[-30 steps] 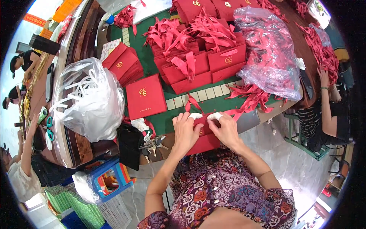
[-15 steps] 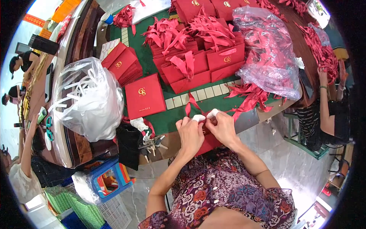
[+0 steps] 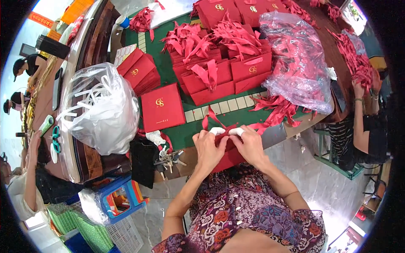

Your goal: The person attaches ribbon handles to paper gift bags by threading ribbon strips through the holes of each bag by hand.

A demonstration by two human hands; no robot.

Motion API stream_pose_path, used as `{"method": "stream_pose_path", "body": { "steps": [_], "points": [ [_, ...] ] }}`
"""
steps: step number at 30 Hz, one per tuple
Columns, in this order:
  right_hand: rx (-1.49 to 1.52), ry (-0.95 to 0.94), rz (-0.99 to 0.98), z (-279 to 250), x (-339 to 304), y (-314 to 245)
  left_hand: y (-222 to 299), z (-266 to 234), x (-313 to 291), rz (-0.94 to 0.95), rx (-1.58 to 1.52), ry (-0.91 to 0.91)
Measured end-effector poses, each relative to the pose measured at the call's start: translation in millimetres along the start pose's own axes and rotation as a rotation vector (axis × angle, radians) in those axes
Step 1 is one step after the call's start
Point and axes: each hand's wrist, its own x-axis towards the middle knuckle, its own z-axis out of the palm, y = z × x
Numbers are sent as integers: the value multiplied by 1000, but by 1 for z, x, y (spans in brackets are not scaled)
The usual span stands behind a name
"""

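Both of the person's hands were at the near edge of the green-topped table, where a red paper bag stuck out past that edge toward the person's lap. The left hand and the right hand pinched the bag's far end between thumbs and curled fingers, thumb tips close together; whether they also gripped a ribbon could not be told. White wraps covered a finger on each hand. A red ribbon loop lay just beyond the fingers, and loose red ribbons lay to their right along the near edge.

A flat red bag lay left of the hands, with a fanned stack of red bags behind it toward the left edge. Piled red bags with ribbons on top stood mid-table, and a clear plastic bag of red ribbons sat at the right edge. By the near left corner were a bunch of keys and a black pouch, beside a clear bag of white straps. At far right, a co-worker's hand touched more red ribbons.
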Motion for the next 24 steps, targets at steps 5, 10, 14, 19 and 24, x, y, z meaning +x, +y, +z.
{"method": "stream_pose_path", "body": {
  "steps": [5, 10, 14, 19, 24],
  "points": [
    [75, -46, -81, -24, 23, -1, 0, -4, 3, 15, -63, 2],
    [84, -390, -131, -33, 42, 20, 5, -1, -3, 292, 64, 70],
    [329, -430, -19, -46, 48, 11, 2, -7, -4, 390, 124, 98],
    [139, -638, -191, -37, 50, 25, -3, -5, -7, 566, 165, 94],
    [559, -694, 169, -12, 53, 47, -7, -10, 1, 580, 135, 70]
  ]
}}
